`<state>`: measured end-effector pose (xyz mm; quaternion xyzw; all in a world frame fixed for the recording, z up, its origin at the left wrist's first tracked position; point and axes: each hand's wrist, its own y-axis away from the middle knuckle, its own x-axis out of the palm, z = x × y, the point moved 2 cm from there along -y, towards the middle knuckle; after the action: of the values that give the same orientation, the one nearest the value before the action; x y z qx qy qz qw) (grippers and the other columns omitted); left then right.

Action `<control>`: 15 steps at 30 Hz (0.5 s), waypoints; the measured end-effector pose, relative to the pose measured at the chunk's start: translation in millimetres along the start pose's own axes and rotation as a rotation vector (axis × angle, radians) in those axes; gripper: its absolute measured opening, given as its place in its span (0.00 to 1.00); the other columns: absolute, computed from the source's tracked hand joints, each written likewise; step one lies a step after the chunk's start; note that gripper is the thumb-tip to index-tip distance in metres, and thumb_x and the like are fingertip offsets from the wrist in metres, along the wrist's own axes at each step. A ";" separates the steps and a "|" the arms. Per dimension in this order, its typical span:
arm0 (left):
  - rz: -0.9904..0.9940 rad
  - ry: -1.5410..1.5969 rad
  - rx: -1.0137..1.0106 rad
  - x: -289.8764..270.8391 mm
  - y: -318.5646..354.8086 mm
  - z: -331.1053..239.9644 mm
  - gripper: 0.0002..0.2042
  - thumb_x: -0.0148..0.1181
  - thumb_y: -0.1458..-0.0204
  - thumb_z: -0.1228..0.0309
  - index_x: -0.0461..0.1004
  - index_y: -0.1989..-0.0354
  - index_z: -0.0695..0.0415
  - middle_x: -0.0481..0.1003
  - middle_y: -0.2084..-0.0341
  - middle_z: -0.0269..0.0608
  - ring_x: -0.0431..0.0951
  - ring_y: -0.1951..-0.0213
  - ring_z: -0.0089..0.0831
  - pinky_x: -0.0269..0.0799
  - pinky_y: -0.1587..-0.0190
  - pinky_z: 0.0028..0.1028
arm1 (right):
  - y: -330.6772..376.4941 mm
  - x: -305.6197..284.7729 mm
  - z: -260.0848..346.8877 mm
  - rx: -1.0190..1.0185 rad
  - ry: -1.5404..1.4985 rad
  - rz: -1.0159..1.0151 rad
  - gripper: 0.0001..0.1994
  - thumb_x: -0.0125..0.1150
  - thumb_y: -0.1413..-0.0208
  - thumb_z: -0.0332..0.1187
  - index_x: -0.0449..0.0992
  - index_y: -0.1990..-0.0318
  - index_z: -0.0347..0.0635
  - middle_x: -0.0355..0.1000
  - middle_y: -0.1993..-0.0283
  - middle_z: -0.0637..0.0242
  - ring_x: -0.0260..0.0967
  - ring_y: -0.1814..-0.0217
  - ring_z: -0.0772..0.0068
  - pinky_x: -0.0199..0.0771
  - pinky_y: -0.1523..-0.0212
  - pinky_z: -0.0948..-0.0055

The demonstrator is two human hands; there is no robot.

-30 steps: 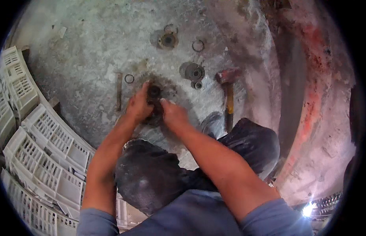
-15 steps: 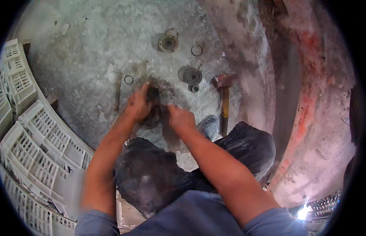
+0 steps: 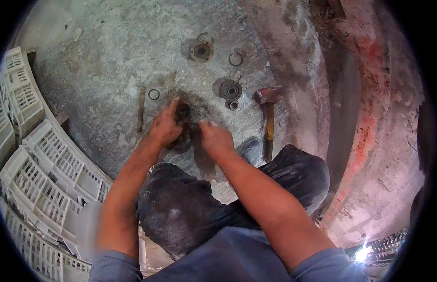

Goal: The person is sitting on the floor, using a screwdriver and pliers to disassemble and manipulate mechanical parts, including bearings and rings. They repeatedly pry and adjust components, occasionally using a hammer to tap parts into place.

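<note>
Floor [image 3: 105,61] supports the part [image 3: 183,112] the left hand [image 3: 165,125] clamps, seemingly to steady it; the right hand [image 3: 216,140] curls, grip unclear, hammer [image 3: 268,115] to its right.

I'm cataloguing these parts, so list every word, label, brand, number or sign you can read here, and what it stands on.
None can be read.
Hammer and white crates: no lettering that I can make out.
Dark round part at the left hand: too dark and small to tell.
Flanged part and ringed part: too small to tell.
</note>
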<state>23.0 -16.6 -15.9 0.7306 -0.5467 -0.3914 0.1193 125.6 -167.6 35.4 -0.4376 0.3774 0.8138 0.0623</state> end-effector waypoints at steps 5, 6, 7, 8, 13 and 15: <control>0.020 0.002 -0.007 -2.3 -1.5 -5.1 0.36 0.62 0.52 0.68 0.56 0.33 0.45 0.70 0.46 0.54 0.69 0.43 0.54 0.66 0.41 0.44 | -2.2 4.0 -4.0 0.011 -0.011 0.016 0.09 0.48 0.45 0.29 0.71 0.58 0.47 0.75 0.64 0.54 0.77 0.65 0.46 0.75 0.67 0.51; 0.019 0.002 0.001 -2.0 -0.9 -4.8 0.35 0.62 0.52 0.68 0.56 0.33 0.46 0.70 0.46 0.54 0.69 0.43 0.54 0.66 0.41 0.44 | -2.7 4.3 -4.7 0.008 -0.014 0.023 0.09 0.48 0.44 0.29 0.71 0.57 0.48 0.76 0.64 0.54 0.77 0.65 0.47 0.75 0.67 0.51; 0.007 -0.031 -0.003 0.6 -0.3 -0.5 0.36 0.62 0.52 0.68 0.56 0.33 0.47 0.70 0.46 0.54 0.69 0.43 0.54 0.66 0.41 0.43 | -2.6 5.7 -4.7 0.006 -0.014 0.035 0.10 0.48 0.44 0.29 0.71 0.56 0.48 0.76 0.64 0.54 0.77 0.65 0.47 0.76 0.67 0.51; -0.005 -0.063 -0.007 5.6 -0.3 5.4 0.36 0.62 0.52 0.69 0.55 0.32 0.48 0.69 0.45 0.54 0.69 0.43 0.54 0.66 0.41 0.43 | -2.4 7.6 -5.4 0.004 -0.014 0.047 0.10 0.48 0.44 0.30 0.72 0.55 0.48 0.76 0.64 0.54 0.77 0.65 0.47 0.76 0.67 0.52; 0.037 -0.071 0.003 1.2 -1.8 0.5 0.38 0.62 0.52 0.69 0.52 0.31 0.49 0.68 0.47 0.55 0.69 0.44 0.53 0.66 0.42 0.43 | -4.1 17.9 -12.1 -0.028 -0.030 0.014 0.13 0.49 0.43 0.31 0.73 0.51 0.48 0.77 0.64 0.53 0.77 0.65 0.47 0.76 0.66 0.52; 0.027 -0.074 0.010 13.4 -1.2 17.1 0.39 0.62 0.52 0.68 0.51 0.30 0.48 0.69 0.49 0.55 0.69 0.45 0.52 0.65 0.42 0.44 | -3.9 20.3 -12.2 -0.014 -0.018 0.066 0.13 0.50 0.43 0.32 0.73 0.51 0.48 0.77 0.64 0.53 0.77 0.64 0.47 0.76 0.66 0.52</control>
<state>13.1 -23.7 -33.9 0.7088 -0.5624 -0.4138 0.1003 123.0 -177.7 13.8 -0.4179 0.3853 0.8220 0.0359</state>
